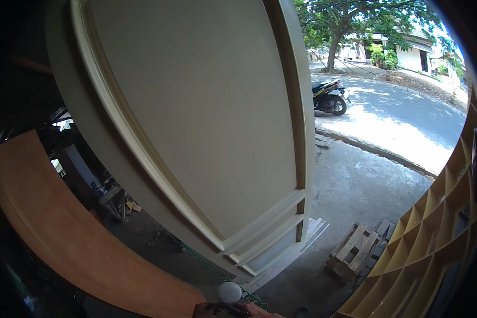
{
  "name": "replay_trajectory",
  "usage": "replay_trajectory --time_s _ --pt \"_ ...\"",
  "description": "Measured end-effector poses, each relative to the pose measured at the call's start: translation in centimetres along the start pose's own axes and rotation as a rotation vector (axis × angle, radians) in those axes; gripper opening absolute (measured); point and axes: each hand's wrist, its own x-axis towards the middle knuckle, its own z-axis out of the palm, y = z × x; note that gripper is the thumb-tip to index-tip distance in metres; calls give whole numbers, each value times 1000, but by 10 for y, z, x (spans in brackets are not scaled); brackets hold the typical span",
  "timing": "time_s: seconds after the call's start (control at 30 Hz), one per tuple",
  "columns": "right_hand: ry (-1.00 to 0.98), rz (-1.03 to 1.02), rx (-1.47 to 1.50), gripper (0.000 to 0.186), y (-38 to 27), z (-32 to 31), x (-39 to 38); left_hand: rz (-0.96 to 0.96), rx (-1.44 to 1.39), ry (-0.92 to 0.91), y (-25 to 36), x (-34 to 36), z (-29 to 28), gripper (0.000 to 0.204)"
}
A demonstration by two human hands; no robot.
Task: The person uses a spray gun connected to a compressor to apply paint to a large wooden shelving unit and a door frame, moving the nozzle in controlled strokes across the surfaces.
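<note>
At the lower edge, my right hand [257, 309] is partly in view, its fingers closed round a dark tool that looks like a spray gun [229, 292] with a round, pale grey cup top. Just left of the tool is a dark reddish-brown shape [204, 310], cut off by the edge; it may be my left hand, but its fingers cannot be made out. In front stands a tall cream-coloured panelled door [196, 116] with raised mouldings. A green coiled air hose [201, 259] runs behind its lower edge towards the tool.
A curved-looking orange-brown board [63, 228] stands at left. To the right are a yellowish shelf frame with compartments [408, 259] and a small wooden pallet [353, 246]. A cluttered workbench [116, 201] is in the dark behind. Outside, a motorcycle [331, 98] stands by the road.
</note>
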Motion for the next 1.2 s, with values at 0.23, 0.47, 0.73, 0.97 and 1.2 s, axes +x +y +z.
replay_trajectory --time_s 0.23,0.47,0.73,0.97,1.2 --pt "-78 -54 -8 46 17 -52 -28 -82 7 24 18 -7 54 33" --pt "-74 -74 -5 49 25 -81 -31 -84 -52 51 8 9 88 32" --pt "-18 -66 -37 52 32 -85 -25 -10 -227 61 -74 52 97 31" --pt "13 -45 -75 55 36 -86 -24 28 -71 41 7 8 94 30" --pt "32 -63 -88 57 34 -83 -22 3 -130 55 0 19 101 28"
